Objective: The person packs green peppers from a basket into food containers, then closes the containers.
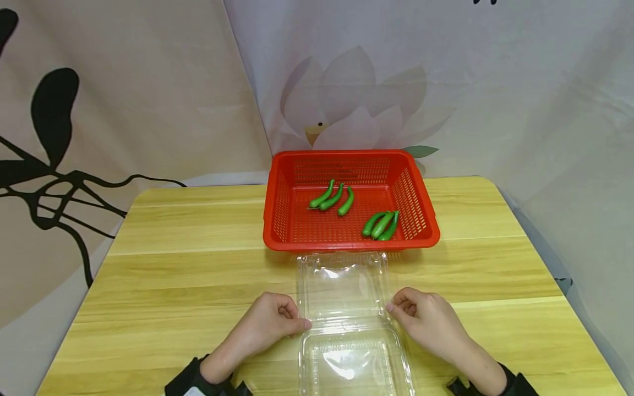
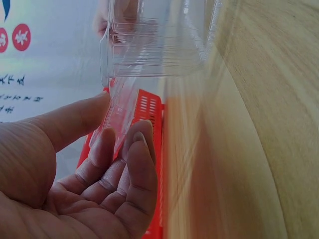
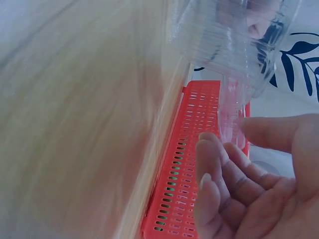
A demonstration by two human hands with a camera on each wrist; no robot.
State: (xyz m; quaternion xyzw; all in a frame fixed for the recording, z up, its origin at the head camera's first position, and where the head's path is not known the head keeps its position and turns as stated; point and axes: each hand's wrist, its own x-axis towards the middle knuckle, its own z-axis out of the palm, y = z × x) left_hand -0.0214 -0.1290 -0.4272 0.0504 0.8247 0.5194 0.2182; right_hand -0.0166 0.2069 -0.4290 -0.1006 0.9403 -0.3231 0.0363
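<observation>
A clear plastic clamshell box lies unfolded on the table, its lid half farther from me and its base half nearer. At its left edge, close to the hinge, my left hand pinches the plastic, thumb on top. My right hand pinches the opposite edge beside the hinge, its other fingers curled underneath. Both wrist views show the thin rim at the thumb tips. No contents show inside the box.
Just beyond the lid stands a red plastic basket with slotted walls. Inside are green chili peppers in two groups, one left of centre and one at the front right. A printed curtain hangs behind the wooden table.
</observation>
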